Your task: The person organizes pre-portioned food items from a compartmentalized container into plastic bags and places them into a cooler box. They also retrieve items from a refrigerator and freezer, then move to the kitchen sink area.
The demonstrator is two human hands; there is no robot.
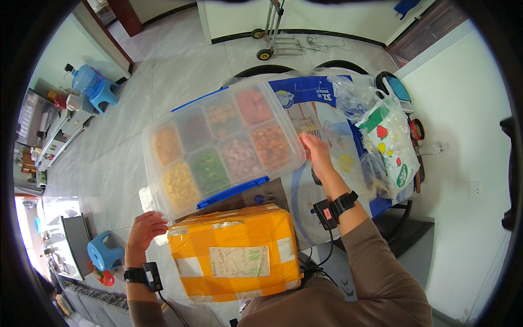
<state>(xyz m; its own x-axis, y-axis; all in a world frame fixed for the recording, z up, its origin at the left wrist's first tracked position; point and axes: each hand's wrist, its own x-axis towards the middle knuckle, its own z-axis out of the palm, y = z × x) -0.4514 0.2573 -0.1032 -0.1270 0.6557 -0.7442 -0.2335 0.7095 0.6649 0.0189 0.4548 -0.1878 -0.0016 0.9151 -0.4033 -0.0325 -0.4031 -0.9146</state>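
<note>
Both my hands hold a large clear plastic compartment box (224, 143) with blue side latches, its lid on. Diced foods in yellow, green, pink, orange and red show through the lid. My left hand (147, 229) grips the near left corner; the fingers' undersides are hidden. At the right edge, my right hand (314, 151) has its fingers around the rim. Close to my body, below the box, sits a parcel wrapped in orange and white tape (237, 253), bearing a label with writing. Both wrists wear black straps with small cabled devices.
A blue and white plastic sheet (335, 151) covers the surface at the right, with a printed plastic bag (388, 143) on it. A clear bottle (431, 149) lies near the wall. Beyond stands a hand truck (273, 41); blue stools (104, 251) are at the left.
</note>
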